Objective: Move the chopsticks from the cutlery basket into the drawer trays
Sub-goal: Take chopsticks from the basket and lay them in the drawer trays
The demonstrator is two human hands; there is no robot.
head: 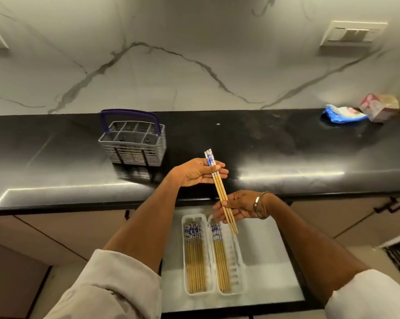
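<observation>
Basket first, at our left: the grey cutlery basket [132,142] stands on the black counter [286,153], and its compartments look emptied. Next, our left hand [195,172] pinches the blue-patterned heads of a small bundle of chopsticks [220,188], thumb curled over them. Further right, our right hand [237,207] grips the bare bamboo shafts, holding the bundle slantwise above the open drawer. Below lie two white trays [237,261], both already holding chopsticks. We judge these sticks light, stiff and smooth, apt to slide apart, so gripping both ends keeps them aligned.
</observation>
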